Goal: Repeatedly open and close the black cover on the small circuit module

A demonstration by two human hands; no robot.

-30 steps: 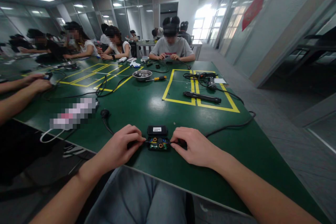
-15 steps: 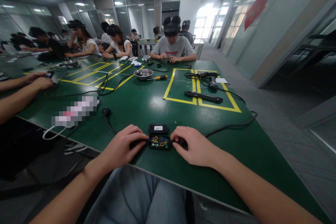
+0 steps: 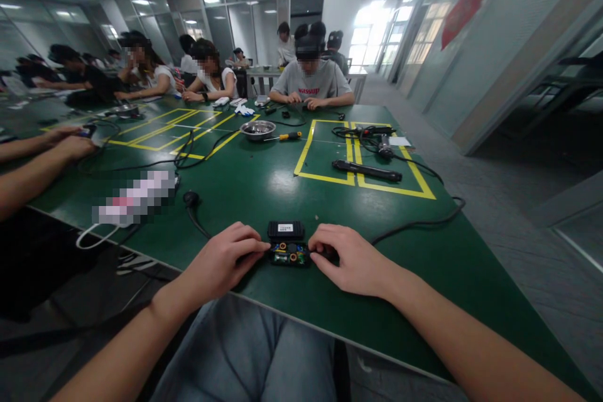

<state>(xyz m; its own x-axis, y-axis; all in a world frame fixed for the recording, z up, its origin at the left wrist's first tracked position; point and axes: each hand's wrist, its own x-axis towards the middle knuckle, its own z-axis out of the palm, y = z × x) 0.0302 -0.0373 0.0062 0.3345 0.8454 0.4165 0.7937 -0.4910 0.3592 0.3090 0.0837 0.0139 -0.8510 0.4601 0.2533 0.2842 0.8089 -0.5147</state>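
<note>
An opened black case with a circuit board (image 3: pixel 289 255) lies on the green table in front of me, its copper coils and small parts exposed. Just behind it sits the separate ribbed black cover (image 3: pixel 285 229) with a white label. My left hand (image 3: pixel 234 257) pinches the black cable at the case's left end, fingertips against the case. At the right end, my right hand (image 3: pixel 345 262) is closed around the other black cable (image 3: pixel 414 223), which runs out to the right across the table. My fingers hide most of both cable ends.
A black plug (image 3: pixel 191 199) lies left of the case. Farther back are a metal bowl (image 3: pixel 257 130), a yellow-black screwdriver (image 3: pixel 288 136), a black bar-shaped tool (image 3: pixel 367 171) and corded tools (image 3: pixel 384 147). Another person's hands (image 3: pixel 70 141) work at the left; a blurred-out white object (image 3: pixel 136 196) lies nearer.
My left fingertips have shifted slightly right, closer against the case's left end. My right hand keeps its place at the other end. The view has moved slightly.
</note>
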